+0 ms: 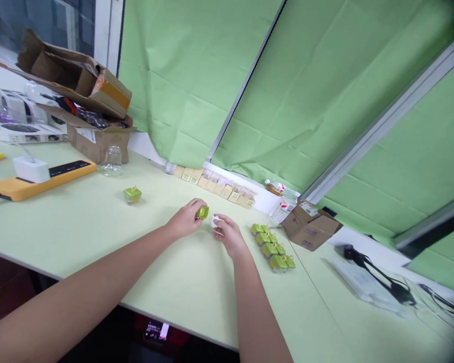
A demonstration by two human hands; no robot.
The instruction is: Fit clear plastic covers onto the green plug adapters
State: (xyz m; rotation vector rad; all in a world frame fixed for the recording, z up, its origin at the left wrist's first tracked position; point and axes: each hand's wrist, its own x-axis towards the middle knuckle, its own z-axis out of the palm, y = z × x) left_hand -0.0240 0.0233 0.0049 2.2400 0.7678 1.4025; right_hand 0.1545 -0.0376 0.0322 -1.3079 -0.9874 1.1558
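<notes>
Both my hands meet over the middle of the pale green table (98,222). My left hand (184,219) pinches a small green cap (202,212) between thumb and fingers. My right hand (229,233) is closed on a small white piece (215,221) right beside the cap. The two parts almost touch. A group of several finished green-topped items (272,246) stands just right of my right hand. One more green-topped item (132,194) stands alone to the left.
A row of small tan boxes (215,184) lines the back wall. A cardboard box (310,224) lies at right, more open cartons (83,101) at back left. An orange power strip (41,179), a glass jar (112,161) and black cables (382,277) also lie here.
</notes>
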